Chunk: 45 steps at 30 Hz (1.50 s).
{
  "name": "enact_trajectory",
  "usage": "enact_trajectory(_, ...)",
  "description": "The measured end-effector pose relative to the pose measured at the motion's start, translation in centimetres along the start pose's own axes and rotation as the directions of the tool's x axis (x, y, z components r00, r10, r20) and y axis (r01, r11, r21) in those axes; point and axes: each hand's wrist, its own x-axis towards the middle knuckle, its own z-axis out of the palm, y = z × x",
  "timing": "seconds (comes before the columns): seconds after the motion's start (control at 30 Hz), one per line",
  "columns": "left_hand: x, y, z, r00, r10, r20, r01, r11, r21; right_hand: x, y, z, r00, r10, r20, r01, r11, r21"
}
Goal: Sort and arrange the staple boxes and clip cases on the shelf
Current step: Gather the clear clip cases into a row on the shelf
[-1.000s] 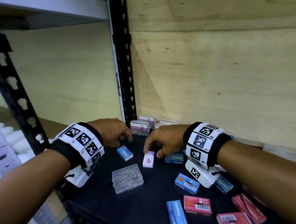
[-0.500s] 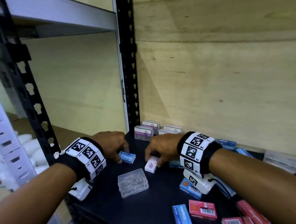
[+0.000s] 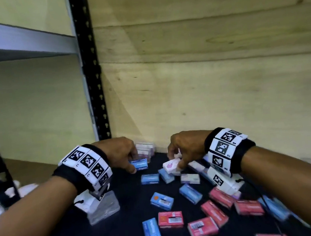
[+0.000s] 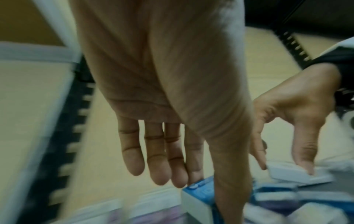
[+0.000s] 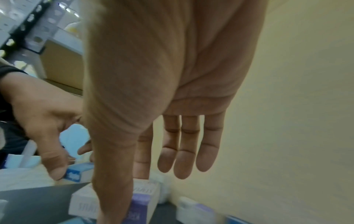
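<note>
Head view, left hand point(image 3: 122, 153): grip clamped on a blue staple box point(image 3: 138, 164), thumb on its near edge, forefinger on the far edge; the box is white-sided with "Staples" printed on its face.
Right hand point(image 3: 186, 146): grip clamped on a white staple box point(image 3: 170, 165) with a pink mark, tilted and lifted a little off the shelf point(image 3: 110, 232).
Behind the left grip: purple-and-white boxes point(image 3: 145, 149) against the wooden back wall.
Below both grips: blue boxes point(image 3: 149, 178) and red boxes point(image 3: 170, 219) scattered flat on the dark shelf.
Under the left wrist: a clear clip case point(image 3: 103, 210).
Left wrist view: other fingers point(image 4: 134, 159) hang straight, box point(image 4: 199, 197) blurred.
</note>
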Motion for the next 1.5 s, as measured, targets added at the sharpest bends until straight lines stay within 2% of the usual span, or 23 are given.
enact_trajectory(0.13,3.1,7.2,-0.7,0.986,0.166,0.007,-0.167,0.986,0.023,-5.9,4.4,0.1,0.985,0.173,0.007,-0.172,0.985,-0.024)
enact_trajectory(0.27,5.1,13.7,-1.2,0.958,0.285,0.03,-0.286,0.957,0.046,-10.9,7.8,0.5,0.949,0.316,0.021,-0.315,0.949,-0.036)
enact_trajectory(0.53,8.3,20.6,-1.3,0.932,0.361,0.042,-0.363,0.928,0.081,-14.5,11.3,2.9,0.886,0.461,0.044,-0.461,0.887,-0.008)
enact_trajectory(0.77,10.7,22.8,0.2,0.942,0.32,0.103,-0.327,0.944,0.05,-14.2,12.8,5.0,0.865,0.487,0.12,-0.49,0.872,-0.008)
enact_trajectory(1.0,11.6,23.1,1.0,0.937,0.325,0.127,-0.335,0.939,0.074,-13.4,13.6,5.8,0.855,0.497,0.148,-0.493,0.868,-0.066)
enact_trajectory(1.13,12.1,23.1,0.8,0.931,0.33,0.155,-0.348,0.932,0.105,-13.5,14.1,6.0,0.85,0.495,0.18,-0.499,0.866,-0.027)
enact_trajectory(1.23,12.6,23.1,-0.2,0.943,0.322,0.087,-0.329,0.94,0.086,-14.7,14.7,5.2,0.853,0.496,0.162,-0.506,0.862,0.026)
enact_trajectory(1.37,13.8,23.5,-2.1,0.938,0.346,-0.022,-0.34,0.929,0.144,-16.8,16.2,4.4,0.802,0.582,0.134,-0.59,0.807,0.024)
enact_trajectory(1.5,15.0,24.3,-2.2,0.924,0.382,0.008,-0.377,0.908,0.181,-18.0,16.9,5.2,0.752,0.64,0.158,-0.647,0.763,-0.011)
